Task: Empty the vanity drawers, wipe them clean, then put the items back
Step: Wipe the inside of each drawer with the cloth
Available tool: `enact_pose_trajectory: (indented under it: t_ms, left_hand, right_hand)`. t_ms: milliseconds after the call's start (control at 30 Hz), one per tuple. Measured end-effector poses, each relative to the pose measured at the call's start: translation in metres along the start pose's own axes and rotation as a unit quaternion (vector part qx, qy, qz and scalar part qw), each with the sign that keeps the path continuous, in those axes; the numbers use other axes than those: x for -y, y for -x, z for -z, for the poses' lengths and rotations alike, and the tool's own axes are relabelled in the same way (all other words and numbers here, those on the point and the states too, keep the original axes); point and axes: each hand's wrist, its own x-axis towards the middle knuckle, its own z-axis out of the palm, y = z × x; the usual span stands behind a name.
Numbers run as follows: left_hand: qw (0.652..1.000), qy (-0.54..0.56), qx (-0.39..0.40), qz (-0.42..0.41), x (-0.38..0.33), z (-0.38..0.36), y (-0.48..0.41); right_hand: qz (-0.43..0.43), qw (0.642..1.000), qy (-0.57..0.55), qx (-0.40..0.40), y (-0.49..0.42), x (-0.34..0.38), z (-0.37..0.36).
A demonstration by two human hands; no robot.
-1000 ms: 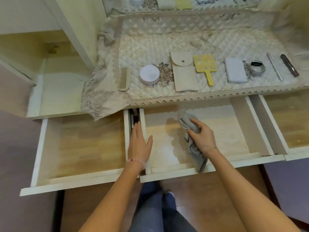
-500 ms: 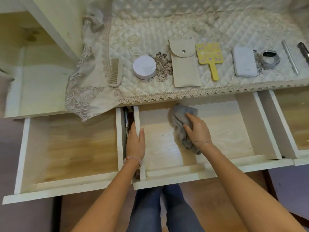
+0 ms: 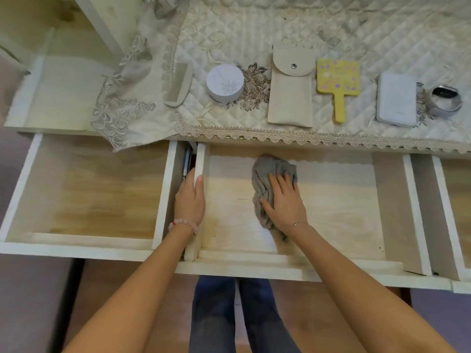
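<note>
Cloth (image 3: pixel 265 171), grey and bunched, lies on the floor of the middle drawer (image 3: pixel 331 200), toward the back and a little left of centre. The right hand (image 3: pixel 285 202) presses down on it, palm flat and fingers spread and nearly straight, not curled round it. A tail of the cloth trails out under the wrist toward the front. The left hand (image 3: pixel 190 200) rests along that drawer's left wall, thumb on the inner side and straight fingers reaching into the gap beside the left drawer (image 3: pixel 96 194); it clasps nothing. All three drawers stand pulled out, though the right drawer (image 3: pixel 456 200) is cut off by the edge of the view. Up on the vanity top, on a quilted cover (image 3: pixel 280 26), the things sit in a row, apart from one another: a comb (image 3: pixel 178 84), a round white tin (image 3: pixel 224 82), a beige pouch (image 3: pixel 290 90) with a snap, a yellow mirror (image 3: pixel 337 77) with its handle toward the drawers, and a white case (image 3: pixel 396 99). At the far right is a silver band (image 3: pixel 444 100), perhaps a bracelet, but too blurred to say.
</note>
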Motion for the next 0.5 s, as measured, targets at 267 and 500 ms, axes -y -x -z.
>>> enact_pose_trajectory:
  t_ms: [267, 500]
  left_hand:
    - [0.999, -0.043, -0.007, -0.005, 0.005, -0.001, -0.001]
    - [0.999, -0.036, -0.009, -0.017, 0.007, 0.0, 0.001]
  right_hand:
    - [-0.006, 0.997, -0.062, -0.041, -0.011, 0.002, -0.016]
    - [-0.009, 0.995, -0.076, -0.064, -0.031, 0.009, -0.017]
